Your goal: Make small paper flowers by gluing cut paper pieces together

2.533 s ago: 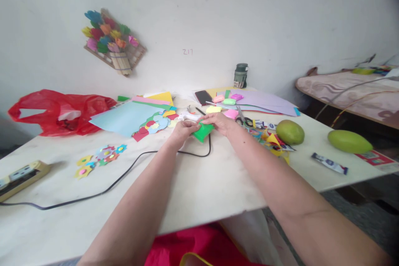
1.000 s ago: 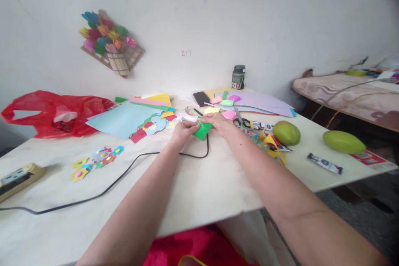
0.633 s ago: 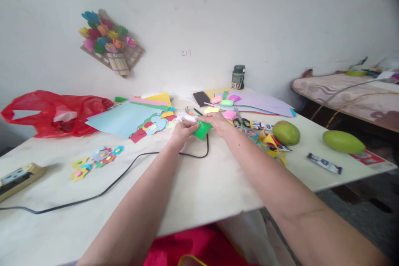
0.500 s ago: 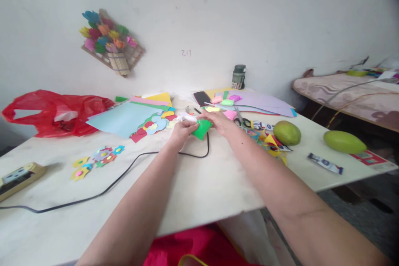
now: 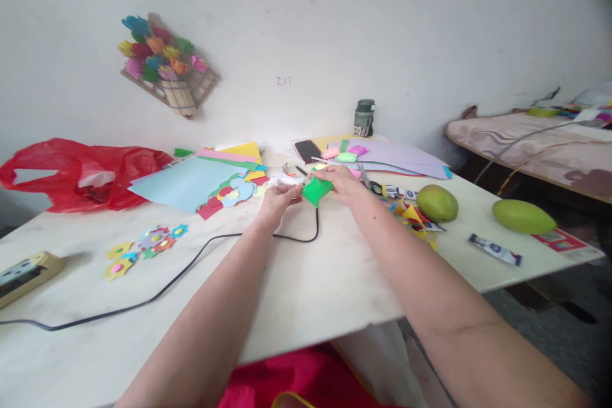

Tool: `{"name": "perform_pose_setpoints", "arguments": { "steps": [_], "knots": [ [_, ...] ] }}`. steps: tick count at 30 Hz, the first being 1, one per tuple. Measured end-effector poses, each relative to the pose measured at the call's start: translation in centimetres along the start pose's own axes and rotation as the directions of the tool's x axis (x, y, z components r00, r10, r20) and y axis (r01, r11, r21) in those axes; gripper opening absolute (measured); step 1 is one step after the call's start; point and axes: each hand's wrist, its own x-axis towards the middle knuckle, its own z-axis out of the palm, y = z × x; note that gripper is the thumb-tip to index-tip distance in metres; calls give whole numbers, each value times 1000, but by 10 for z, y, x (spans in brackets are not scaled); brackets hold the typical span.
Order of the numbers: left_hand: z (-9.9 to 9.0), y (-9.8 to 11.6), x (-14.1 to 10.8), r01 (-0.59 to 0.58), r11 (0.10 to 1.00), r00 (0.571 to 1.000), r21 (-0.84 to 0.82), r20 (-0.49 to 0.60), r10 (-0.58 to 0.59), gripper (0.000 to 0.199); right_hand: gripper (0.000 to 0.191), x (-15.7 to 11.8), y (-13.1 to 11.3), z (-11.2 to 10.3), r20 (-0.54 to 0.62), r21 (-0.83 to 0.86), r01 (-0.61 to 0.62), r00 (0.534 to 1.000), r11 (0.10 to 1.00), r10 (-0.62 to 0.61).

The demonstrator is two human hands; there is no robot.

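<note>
A small piece of bright green paper (image 5: 317, 190) is held up over the middle of the table between my two hands. My right hand (image 5: 338, 182) pinches it along its upper right side. The closed fingertips of my left hand (image 5: 281, 199) meet its left edge. Just behind my left hand lies a white glue gun (image 5: 282, 179), partly hidden by the fingers. A black cord (image 5: 229, 235) curves across the table below the paper. Scissors (image 5: 374, 187) lie beyond my right wrist, partly covered by it.
Paper flowers (image 5: 152, 241) and an extension socket (image 5: 29, 275) are on the left, near a red plastic bag (image 5: 90, 172). Coloured sheets (image 5: 186, 182) and paper cutouts (image 5: 236, 191) lie behind. Paper scraps (image 5: 415, 220), two green fruits (image 5: 437, 203) and a tube (image 5: 495, 249) are right.
The green paper has turned and shifted slightly to the right in my fingers, showing a wider face. My left fingers cover less of it. The view has shifted a little.
</note>
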Motion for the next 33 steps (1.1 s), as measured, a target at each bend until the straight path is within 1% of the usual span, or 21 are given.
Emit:
{"name": "perform_pose_setpoints", "arguments": {
  "steps": [2, 3, 6, 8, 12, 15, 17, 19, 20, 21, 23, 24, 25, 27, 30, 33],
  "knots": [
    [-1, 0, 1, -13, 1000, 998, 12, -59, 13, 32, 21, 5, -1, -12, -77, 10, -4, 997, 1000, 5],
    [-2, 0, 2, -11, 1000, 996, 12, -83, 12, 33, 21, 8, -1, -18, -136, -8, 15, 991, 1000, -16],
    [-2, 0, 3, -3, 1000, 993, -4, -116, 2, 35, 20, 13, 3, -35, -254, -148, 30, 965, 988, -67],
    [-1, -1, 2, -8, 1000, 993, -11, -119, 6, 36, 18, 15, 8, -42, -293, -225, 28, 951, 974, -95],
    [0, -4, 3, -11, 1000, 993, -9, -117, 9, 39, 21, 22, 19, -48, -321, -379, 1, 938, 926, -133],
    [-2, -7, 4, -12, 1000, 993, -2, -119, 12, 38, 22, 33, 27, -50, -330, -475, 11, 925, 880, -190],
    [-2, -8, 5, -12, 1000, 992, -1, -123, 12, 37, 26, 39, 29, -51, -348, -506, 58, 899, 860, -266],
    [-2, -8, 6, -13, 1000, 992, -9, -128, 11, 36, 31, 38, 25, -48, -349, -508, 140, 869, 850, -351],
    [-2, -7, 5, -13, 1000, 991, -14, -130, 11, 35, 30, 35, 22, -45, -334, -496, 184, 861, 849, -382],
    [-2, -6, 5, -12, 1000, 991, -18, -132, 10, 35, 26, 30, 17, -40, -310, -471, 220, 866, 854, -394],
    [-2, -4, 4, -11, 1000, 990, -23, -141, 7, 35, 15, 17, 6, -28, -246, -364, 230, 911, 902, -331],
    [-2, -3, 4, -8, 1000, 989, -25, -146, 4, 35, 14, 10, 1, -21, -219, -303, 217, 932, 928, -289],
    [-2, -2, 3, -6, 1000, 989, -27, -150, 2, 35, 12, 4, -4, -14, -191, -235, 189, 953, 953, -236],
    [-3, 0, 2, -6, 999, 987, -31, -158, 1, 35, 8, -4, -9, -3, -121, -122, 95, 987, 988, -109],
    [-5, 1, 2, -2, 1000, 986, -31, -167, -3, 33, 3, -8, -9, 4, -61, -32, -28, 998, 999, 26],
    [-8, -1, 4, 7, 999, 982, -49, -186, -16, 32, 5, -5, -4, 3, -27, 8, -81, 996, 997, 82]
  ]
}}
